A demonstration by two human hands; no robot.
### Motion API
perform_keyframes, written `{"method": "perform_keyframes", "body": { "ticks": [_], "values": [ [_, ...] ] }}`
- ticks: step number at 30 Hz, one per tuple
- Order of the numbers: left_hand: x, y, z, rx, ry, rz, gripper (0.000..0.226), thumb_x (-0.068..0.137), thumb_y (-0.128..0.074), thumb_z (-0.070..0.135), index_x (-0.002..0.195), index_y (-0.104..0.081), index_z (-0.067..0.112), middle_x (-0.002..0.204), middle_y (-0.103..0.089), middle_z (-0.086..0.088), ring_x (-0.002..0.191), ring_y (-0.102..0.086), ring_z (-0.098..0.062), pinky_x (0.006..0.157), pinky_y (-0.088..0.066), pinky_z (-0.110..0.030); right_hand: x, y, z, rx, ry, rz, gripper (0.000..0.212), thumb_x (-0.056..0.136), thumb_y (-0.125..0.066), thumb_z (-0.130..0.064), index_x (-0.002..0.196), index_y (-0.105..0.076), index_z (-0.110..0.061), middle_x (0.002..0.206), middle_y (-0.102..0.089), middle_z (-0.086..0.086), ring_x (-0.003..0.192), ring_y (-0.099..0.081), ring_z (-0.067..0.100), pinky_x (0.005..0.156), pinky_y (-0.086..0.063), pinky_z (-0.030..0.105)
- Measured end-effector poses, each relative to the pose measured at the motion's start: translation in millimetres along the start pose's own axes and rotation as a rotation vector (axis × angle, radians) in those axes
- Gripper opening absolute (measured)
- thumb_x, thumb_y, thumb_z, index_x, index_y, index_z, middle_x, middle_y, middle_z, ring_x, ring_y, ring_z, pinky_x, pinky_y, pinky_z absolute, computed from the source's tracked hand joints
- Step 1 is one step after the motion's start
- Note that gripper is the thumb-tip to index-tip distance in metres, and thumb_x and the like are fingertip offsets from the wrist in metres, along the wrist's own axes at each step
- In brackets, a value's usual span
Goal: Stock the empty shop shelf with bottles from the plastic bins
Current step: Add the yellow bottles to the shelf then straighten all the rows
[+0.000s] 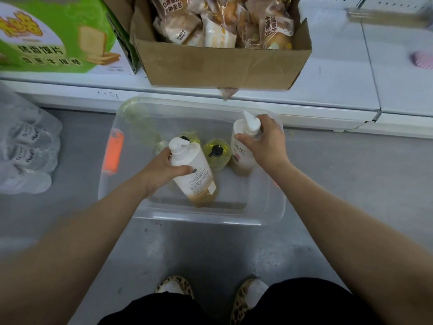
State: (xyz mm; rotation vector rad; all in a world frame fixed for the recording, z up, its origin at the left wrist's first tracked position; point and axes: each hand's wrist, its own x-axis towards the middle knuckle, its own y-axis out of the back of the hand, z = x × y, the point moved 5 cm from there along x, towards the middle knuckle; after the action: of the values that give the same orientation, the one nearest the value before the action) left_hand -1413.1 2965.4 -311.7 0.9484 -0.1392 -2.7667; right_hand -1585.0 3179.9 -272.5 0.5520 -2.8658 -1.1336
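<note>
Bending over the clear bin on the floor, the person wraps the left grip round a white bottle, while the right grip clasps the Olay bottle near its pump; best lift both upright, clear of the rim, onto the shelf.

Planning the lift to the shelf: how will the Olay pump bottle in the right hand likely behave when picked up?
The Olay bottle looks like stiff plastic, so it should hold its shape. The right hand grips it high, just below the pump, so the long body may swing. Tall and narrow, it could tip when set down.
</note>
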Motion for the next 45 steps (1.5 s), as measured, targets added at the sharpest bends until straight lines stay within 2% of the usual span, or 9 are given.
{"method": "perform_keyframes", "body": {
  "ticks": [2, 8, 15, 18, 22, 30, 34, 39, 45],
  "values": [
    [-1.6, -1.1, -1.4, -0.01, -0.017, 0.02, 0.082, 0.062, -0.085, 0.032, 0.135, -0.049, 0.025, 0.125, -0.065, 0.0, 0.117, -0.061, -0.021, 0.104, -0.049, -0.048, 1.1, -3.3, 5.5, 0.016, -0.042, 0.008, 0.048, 0.076, -0.082, -0.043, 0.113, -0.057, -0.025, 0.109, -0.059, -0.009, 0.104, -0.057, 0.015, 0.086, -0.048, 0.031],
    [-1.0, -1.9, 1.8, -0.084, 0.012, 0.092, 0.089, 0.05, -0.09, 0.038, 0.129, -0.054, 0.023, 0.121, -0.067, 0.001, 0.111, -0.064, -0.02, 0.098, -0.053, -0.044, 9.3, 1.5, 7.3, 0.161, -0.147, 0.033, 0.049, 0.071, -0.087, -0.041, 0.1, -0.051, -0.026, 0.098, -0.061, -0.012, 0.085, -0.056, -0.004, 0.065, -0.037, 0.013],
    [-45.7, 2.8, 79.5, -0.297, 0.039, 0.121, 0.082, 0.046, -0.09, 0.04, 0.12, -0.063, 0.018, 0.112, -0.074, -0.004, 0.106, -0.07, -0.023, 0.099, -0.052, -0.045, -3.2, 76.3, -57.5, 0.364, -0.196, -0.054, 0.041, 0.073, -0.088, -0.032, 0.087, -0.05, -0.021, 0.079, -0.065, -0.005, 0.072, -0.06, 0.014, 0.067, -0.051, 0.033],
    [-84.8, 10.8, 134.5, -0.379, 0.039, 0.097, 0.075, 0.053, -0.087, 0.044, 0.12, -0.066, 0.017, 0.112, -0.075, -0.003, 0.106, -0.07, -0.02, 0.101, -0.051, -0.041, -12.2, 128.8, -111.4, 0.463, -0.183, -0.115, 0.036, 0.074, -0.088, -0.027, 0.084, -0.055, -0.021, 0.078, -0.073, -0.001, 0.068, -0.069, 0.014, 0.057, -0.052, 0.027],
    [-147.2, 23.2, 213.6, -0.448, 0.049, 0.069, 0.06, 0.058, -0.085, 0.049, 0.107, -0.073, 0.018, 0.107, -0.076, -0.005, 0.102, -0.072, -0.02, 0.1, -0.051, -0.042, -28.0, 200.9, -184.3, 0.49, -0.208, -0.173, 0.029, 0.076, -0.088, -0.019, 0.088, -0.061, -0.018, 0.09, -0.078, 0.008, 0.08, -0.076, 0.022, 0.063, -0.058, 0.029],
    [-287.8, 57.4, 390.6, -0.464, -0.001, 0.026, 0.076, 0.052, -0.091, 0.052, 0.113, -0.07, 0.011, 0.106, -0.076, -0.013, 0.098, -0.073, -0.029, 0.088, -0.056, -0.044, -76.3, 353.1, -368.5, 0.536, -0.186, -0.218, 0.024, 0.079, -0.085, -0.02, 0.09, -0.065, -0.015, 0.09, -0.078, 0.012, 0.076, -0.075, 0.023, 0.061, -0.058, 0.032],
    [-348.1, 78.3, 485.7, -0.463, -0.073, -0.004, 0.076, 0.055, -0.09, 0.047, 0.114, -0.069, 0.006, 0.105, -0.075, -0.017, 0.095, -0.073, -0.033, 0.076, -0.059, -0.042, -94.0, 427.3, -453.3, 0.533, -0.145, -0.165, 0.025, 0.079, -0.085, -0.024, 0.092, -0.067, -0.012, 0.083, -0.078, 0.005, 0.072, -0.074, 0.018, 0.059, -0.056, 0.029],
    [-411.3, 108.2, 603.8, -0.407, -0.235, 0.02, 0.061, 0.064, -0.086, 0.046, 0.108, -0.069, 0.008, 0.1, -0.076, -0.017, 0.089, -0.074, -0.034, 0.08, -0.059, -0.048, -109.3, 517.1, -552.1, 0.503, -0.039, -0.069, 0.041, 0.078, -0.085, -0.033, 0.106, -0.066, -0.009, 0.087, -0.078, 0.003, 0.075, -0.075, 0.016, 0.056, -0.054, 0.023],
    [-461.0, 128.1, 721.9, -0.352, -0.472, 0.028, 0.062, 0.058, -0.084, 0.055, 0.102, -0.073, 0.013, 0.094, -0.078, -0.009, 0.084, -0.076, -0.025, 0.061, -0.059, -0.031, -116.8, 607.1, -641.8, 0.499, 0.149, 0.116, 0.037, 0.078, -0.084, -0.037, 0.1, -0.063, -0.015, 0.078, -0.077, -0.004, 0.069, -0.073, 0.01, 0.055, -0.053, 0.02]
  ]
}}
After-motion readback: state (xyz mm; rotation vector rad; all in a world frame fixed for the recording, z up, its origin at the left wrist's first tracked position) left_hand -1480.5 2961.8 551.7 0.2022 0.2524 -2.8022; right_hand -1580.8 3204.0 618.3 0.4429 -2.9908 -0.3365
